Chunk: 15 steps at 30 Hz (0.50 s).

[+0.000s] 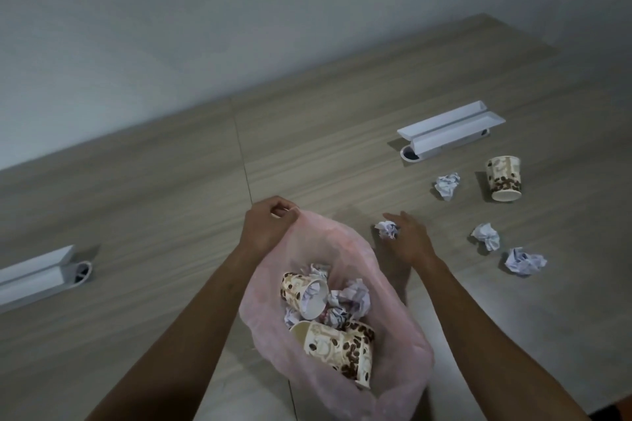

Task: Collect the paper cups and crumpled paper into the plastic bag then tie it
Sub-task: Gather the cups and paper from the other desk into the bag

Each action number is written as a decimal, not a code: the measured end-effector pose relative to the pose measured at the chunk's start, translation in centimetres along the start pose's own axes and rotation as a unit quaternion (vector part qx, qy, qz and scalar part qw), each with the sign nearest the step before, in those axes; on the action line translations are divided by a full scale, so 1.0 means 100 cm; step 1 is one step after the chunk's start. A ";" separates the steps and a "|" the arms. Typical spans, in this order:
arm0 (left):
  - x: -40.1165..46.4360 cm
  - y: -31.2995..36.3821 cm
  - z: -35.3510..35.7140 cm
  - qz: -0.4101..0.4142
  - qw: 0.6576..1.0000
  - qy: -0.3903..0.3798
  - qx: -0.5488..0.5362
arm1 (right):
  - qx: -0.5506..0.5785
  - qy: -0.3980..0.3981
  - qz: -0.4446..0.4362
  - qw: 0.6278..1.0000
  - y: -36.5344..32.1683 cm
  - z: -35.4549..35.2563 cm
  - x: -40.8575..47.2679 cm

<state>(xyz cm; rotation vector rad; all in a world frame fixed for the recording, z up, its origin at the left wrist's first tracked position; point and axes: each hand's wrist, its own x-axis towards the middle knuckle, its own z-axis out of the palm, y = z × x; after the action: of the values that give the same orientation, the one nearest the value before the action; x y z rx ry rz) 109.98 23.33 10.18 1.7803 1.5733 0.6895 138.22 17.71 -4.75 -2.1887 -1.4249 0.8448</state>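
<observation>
A pink plastic bag (393, 362) lies open on the wooden table. Inside it are two coffee-bean patterned paper cups (304, 294) and several crumpled paper balls (352, 297). My left hand (270, 225) pinches the bag's far rim and holds it up. My right hand (408, 236) reaches over a small crumpled paper ball (387, 229) just right of the bag, fingers spread and touching it. Further right, one more patterned cup (504, 178) stands upside down, with three crumpled paper balls (448, 185) (485, 236) (525, 261) around it.
A white cable-port flap (451, 128) stands open at the back right of the table (171, 181). Another white flap (37, 275) stands at the left edge. A grey wall runs behind the table.
</observation>
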 end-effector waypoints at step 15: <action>-0.005 -0.001 0.002 -0.016 1.000 -0.007 -0.023 | 0.187 0.130 -0.028 0.973 -0.057 -0.028 -0.063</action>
<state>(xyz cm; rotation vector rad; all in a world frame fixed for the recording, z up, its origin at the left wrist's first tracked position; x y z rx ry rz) 109.97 22.82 10.01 1.7194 1.5604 0.6918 134.38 14.22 2.54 -1.8828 -1.0948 0.7094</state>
